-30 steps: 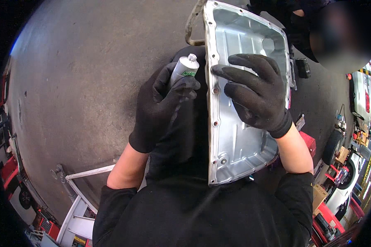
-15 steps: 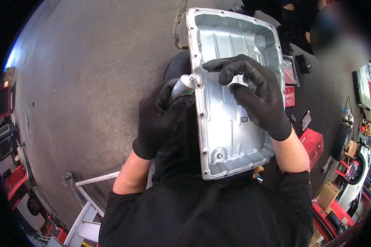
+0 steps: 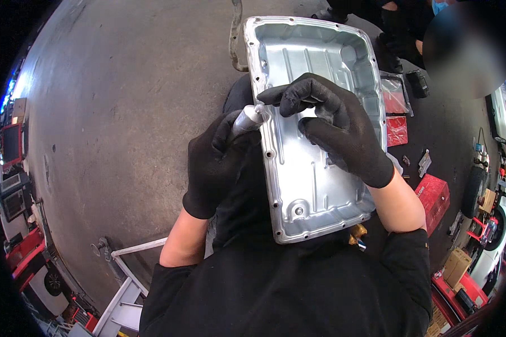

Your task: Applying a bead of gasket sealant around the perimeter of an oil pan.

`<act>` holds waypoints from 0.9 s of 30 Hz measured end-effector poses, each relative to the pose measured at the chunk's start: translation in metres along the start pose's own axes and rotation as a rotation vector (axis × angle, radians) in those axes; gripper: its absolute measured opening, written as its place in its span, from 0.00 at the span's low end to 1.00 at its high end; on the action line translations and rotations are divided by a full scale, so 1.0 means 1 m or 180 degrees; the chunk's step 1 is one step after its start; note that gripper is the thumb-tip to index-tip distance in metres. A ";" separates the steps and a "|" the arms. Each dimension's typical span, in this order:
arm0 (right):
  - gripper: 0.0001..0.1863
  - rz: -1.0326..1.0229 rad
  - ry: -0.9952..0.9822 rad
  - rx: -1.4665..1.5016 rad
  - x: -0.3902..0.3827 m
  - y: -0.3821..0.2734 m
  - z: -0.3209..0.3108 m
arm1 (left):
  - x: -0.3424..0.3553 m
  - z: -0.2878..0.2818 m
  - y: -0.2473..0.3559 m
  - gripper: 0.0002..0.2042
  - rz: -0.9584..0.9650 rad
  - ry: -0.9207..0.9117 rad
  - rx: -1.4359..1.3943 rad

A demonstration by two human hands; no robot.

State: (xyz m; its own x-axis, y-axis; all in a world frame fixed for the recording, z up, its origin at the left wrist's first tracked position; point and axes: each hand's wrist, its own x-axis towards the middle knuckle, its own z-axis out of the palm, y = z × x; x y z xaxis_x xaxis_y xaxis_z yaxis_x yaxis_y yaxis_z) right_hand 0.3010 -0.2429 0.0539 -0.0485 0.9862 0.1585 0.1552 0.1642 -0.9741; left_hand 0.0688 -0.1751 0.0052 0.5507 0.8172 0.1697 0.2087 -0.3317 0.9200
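Left hand point(image 3: 215, 163) grips a tube point(image 3: 243, 121) beside the pan's rim point(image 3: 271, 169); right hand point(image 3: 343, 129) bends loosely over the pan point(image 3: 298, 163). Seems started, unfinished.

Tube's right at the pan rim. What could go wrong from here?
1. The left hand holds the silver tube at the holed rim of the metal pan; squeezing too hard might push any contents into a hole.
2. The right hand has its index fingertip close to the nozzle; the glove could smear whatever comes out.
3. Neither hand visibly grips the pan, so a knock might shift it.
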 end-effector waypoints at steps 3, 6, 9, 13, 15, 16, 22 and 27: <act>0.21 0.0046 0.0002 -0.0003 0.000 -0.003 0.001 | 0.002 -0.001 0.005 0.13 -0.0086 -0.0029 0.0042; 0.20 -0.0046 0.0019 -0.0106 -0.001 -0.001 0.004 | 0.002 -0.001 0.002 0.13 -0.0219 -0.0084 -0.0046; 0.18 -0.0162 -0.0073 -0.0315 0.000 -0.003 0.000 | 0.002 -0.001 0.002 0.14 -0.0351 -0.0107 -0.0236; 0.16 -0.0072 0.0073 -0.0171 0.006 0.007 -0.005 | 0.001 -0.003 -0.009 0.15 -0.1075 -0.0215 -0.1611; 0.18 0.0112 0.0098 -0.0365 0.010 0.007 -0.006 | -0.001 -0.003 -0.010 0.16 -0.1080 -0.0180 -0.1762; 0.20 0.0089 0.0152 -0.0432 0.012 0.011 -0.005 | -0.002 -0.003 -0.011 0.16 -0.1081 -0.0159 -0.1909; 0.23 -0.0150 0.0220 -0.0891 0.015 0.019 -0.002 | -0.005 -0.003 -0.014 0.18 -0.1251 -0.0349 -0.2215; 0.23 -0.0229 0.0215 -0.1325 0.015 0.014 0.002 | -0.007 -0.004 -0.018 0.19 -0.0897 -0.0367 -0.1821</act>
State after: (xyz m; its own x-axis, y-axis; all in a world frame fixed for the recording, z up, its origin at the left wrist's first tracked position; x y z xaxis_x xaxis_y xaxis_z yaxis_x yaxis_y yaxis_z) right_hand 0.3008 -0.2254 0.0425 -0.0112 0.9689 0.2472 0.5394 0.2140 -0.8144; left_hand 0.0577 -0.1727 -0.0107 0.6277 0.7698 -0.1156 -0.0881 0.2178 0.9720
